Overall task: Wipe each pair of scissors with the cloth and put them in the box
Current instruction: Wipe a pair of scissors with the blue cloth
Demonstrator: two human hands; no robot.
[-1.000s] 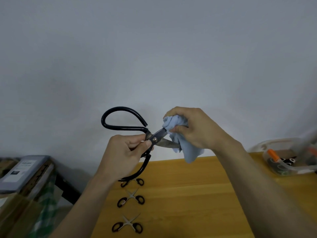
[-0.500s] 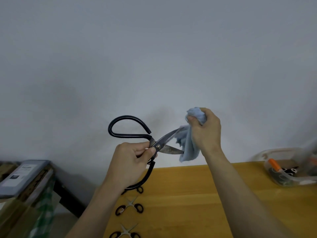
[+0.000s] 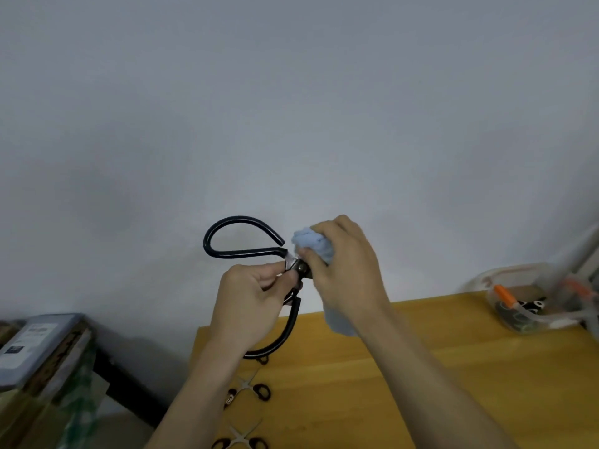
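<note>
Table (image 3: 453,367) – yellow wood – against plain pale wall (image 3: 291,108).

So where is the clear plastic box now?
The clear plastic box stands at the far right edge of the wooden table, against the wall, right of both hands.

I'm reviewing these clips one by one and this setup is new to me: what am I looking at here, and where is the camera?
There is no machine: a person wears one camera on the head, looking down at their own hands. The left hand grips large black-handled scissors near the pivot. The right hand holds a light blue cloth bunched over the blades. On the wooden table lie small scissors, open, and a clear plastic box at the far right holds more items.
</note>
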